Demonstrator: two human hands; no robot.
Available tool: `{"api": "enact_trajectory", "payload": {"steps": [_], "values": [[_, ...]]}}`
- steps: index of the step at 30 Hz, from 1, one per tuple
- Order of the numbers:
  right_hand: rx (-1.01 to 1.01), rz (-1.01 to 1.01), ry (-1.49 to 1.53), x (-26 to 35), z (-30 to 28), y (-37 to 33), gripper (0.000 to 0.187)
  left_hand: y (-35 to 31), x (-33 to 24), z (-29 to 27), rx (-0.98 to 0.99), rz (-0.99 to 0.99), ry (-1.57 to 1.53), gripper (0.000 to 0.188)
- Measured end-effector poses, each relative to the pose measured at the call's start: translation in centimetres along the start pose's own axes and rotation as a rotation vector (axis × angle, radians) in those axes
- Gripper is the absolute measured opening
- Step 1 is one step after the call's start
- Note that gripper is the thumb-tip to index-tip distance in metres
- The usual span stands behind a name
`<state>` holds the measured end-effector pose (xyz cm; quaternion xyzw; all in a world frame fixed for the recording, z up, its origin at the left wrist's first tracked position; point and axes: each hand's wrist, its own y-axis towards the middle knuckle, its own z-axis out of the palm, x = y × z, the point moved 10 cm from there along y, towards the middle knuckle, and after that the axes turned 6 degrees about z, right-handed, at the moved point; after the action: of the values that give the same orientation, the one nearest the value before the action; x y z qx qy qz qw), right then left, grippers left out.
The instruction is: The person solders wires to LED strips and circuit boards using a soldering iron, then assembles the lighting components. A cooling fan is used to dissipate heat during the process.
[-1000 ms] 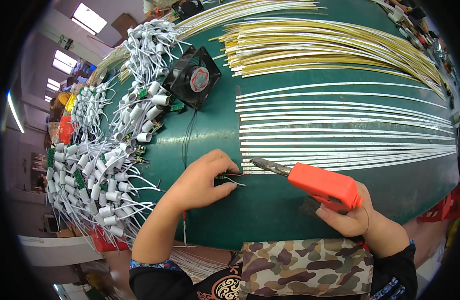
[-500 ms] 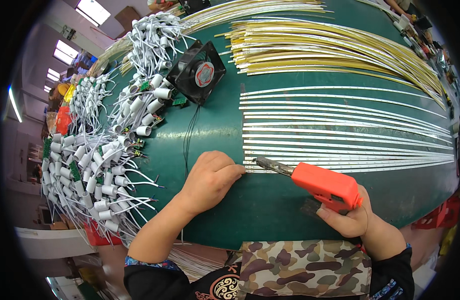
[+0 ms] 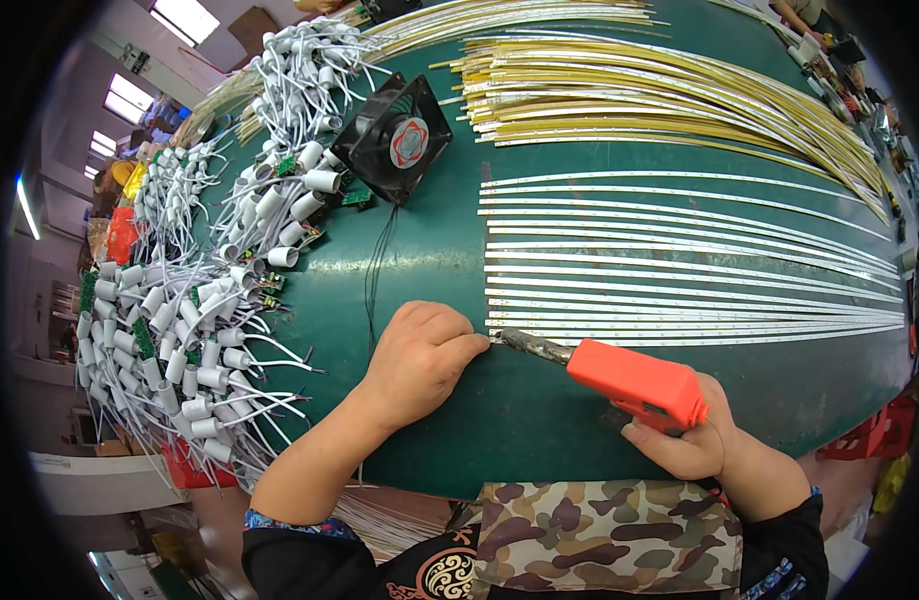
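Note:
My right hand (image 3: 684, 440) grips a red soldering gun (image 3: 634, 378) with a dark metal barrel. Its tip points left and meets the left end of the nearest white LED strip (image 3: 619, 343). Beside that tip, my left hand (image 3: 424, 360) is closed in a pinch at the strip's end. Whatever lies between those fingertips is too small to make out. Several more LED strips (image 3: 679, 268) run left to right behind it, their left ends roughly lined up on the green tabletop (image 3: 539, 420).
A black fan (image 3: 394, 140) stands behind my left hand, its thin cables (image 3: 379, 270) trailing nearer. White sockets with wires and green circuit boards (image 3: 194, 350) pile up at left. A thick bundle of yellow-white strips (image 3: 629, 90) lies at the back. A person's arm (image 3: 801, 18) shows far right.
The soldering gun has moved slightly left and down, bringing its tip onto the nearest strip's end by my left fingertips. My left hand has stayed almost still.

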<state>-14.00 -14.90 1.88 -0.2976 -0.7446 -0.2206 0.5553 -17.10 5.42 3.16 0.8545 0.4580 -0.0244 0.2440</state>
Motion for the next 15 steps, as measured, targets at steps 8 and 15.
{"api": "enact_trajectory", "payload": {"steps": [8,15], "values": [[-0.029,-0.115,-0.042,0.7,0.2,-0.1,0.047,0.0,-0.5,0.0,-0.032,0.037,0.062,0.016],[-0.011,-0.147,-0.130,1.7,0.3,0.0,0.047,0.2,-1.3,0.0,-0.046,0.074,0.120,0.012]]}}
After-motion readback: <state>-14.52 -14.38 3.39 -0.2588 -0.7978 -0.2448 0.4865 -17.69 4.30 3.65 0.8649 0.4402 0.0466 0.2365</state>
